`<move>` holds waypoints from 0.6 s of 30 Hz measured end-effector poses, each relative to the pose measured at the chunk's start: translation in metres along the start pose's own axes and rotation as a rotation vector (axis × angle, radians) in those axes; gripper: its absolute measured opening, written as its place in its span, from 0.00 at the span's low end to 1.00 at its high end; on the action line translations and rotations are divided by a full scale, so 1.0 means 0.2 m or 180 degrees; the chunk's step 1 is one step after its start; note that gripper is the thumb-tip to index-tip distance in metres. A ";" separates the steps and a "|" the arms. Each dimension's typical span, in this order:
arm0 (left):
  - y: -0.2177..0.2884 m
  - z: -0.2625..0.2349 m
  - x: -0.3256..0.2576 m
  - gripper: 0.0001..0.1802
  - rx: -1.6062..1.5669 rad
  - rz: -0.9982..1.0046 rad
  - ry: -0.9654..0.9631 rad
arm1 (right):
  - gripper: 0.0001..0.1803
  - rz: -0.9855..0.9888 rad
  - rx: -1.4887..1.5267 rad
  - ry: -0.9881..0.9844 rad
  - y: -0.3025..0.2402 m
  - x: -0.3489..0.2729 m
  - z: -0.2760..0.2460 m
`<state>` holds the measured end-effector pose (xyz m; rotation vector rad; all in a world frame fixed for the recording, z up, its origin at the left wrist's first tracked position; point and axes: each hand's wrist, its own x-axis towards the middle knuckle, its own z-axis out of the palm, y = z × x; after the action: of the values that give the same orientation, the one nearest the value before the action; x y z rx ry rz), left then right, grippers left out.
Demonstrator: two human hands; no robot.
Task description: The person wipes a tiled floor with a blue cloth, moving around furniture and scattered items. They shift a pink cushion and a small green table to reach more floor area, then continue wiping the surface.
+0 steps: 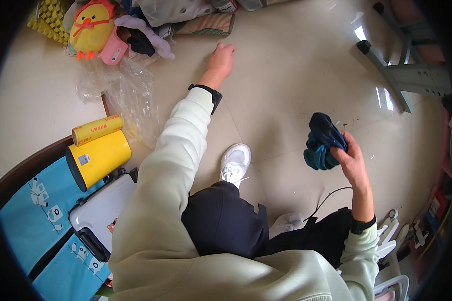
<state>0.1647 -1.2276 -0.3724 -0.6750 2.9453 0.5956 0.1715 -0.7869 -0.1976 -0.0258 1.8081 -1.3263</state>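
My left arm stretches forward over the tiled floor, and my left hand [221, 61] ends just short of a striped paper-like packet [208, 24]. Its fingers are curled in, and nothing shows in them; a gap separates the hand from the packet. On the right, my right hand [352, 159] is closed on a crumpled bundle of dark blue and teal cloth [320, 145], held above the floor with the thumb on its near side. What kind of cloth item it is does not show.
A yellow chick plush [93, 25], a pink object [113, 47] and clear plastic wrap [130, 85] lie at the far left. Nearer are a yellow roll [98, 129], a yellow cylinder [103, 158], a white case [103, 213] and blue boxes [40, 215]. A metal-legged frame [412, 78] stands far right.
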 end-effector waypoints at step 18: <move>-0.40 -0.01 0.22 0.26 -0.0906 -0.0436 0.1671 | 0.21 0.0255 -0.0338 0.0257 0.04 -0.12 -0.11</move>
<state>0.1596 -1.3122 -0.4059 -1.2187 3.2650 0.9659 0.1759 -0.7547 -0.1869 0.0430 1.9264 -1.1895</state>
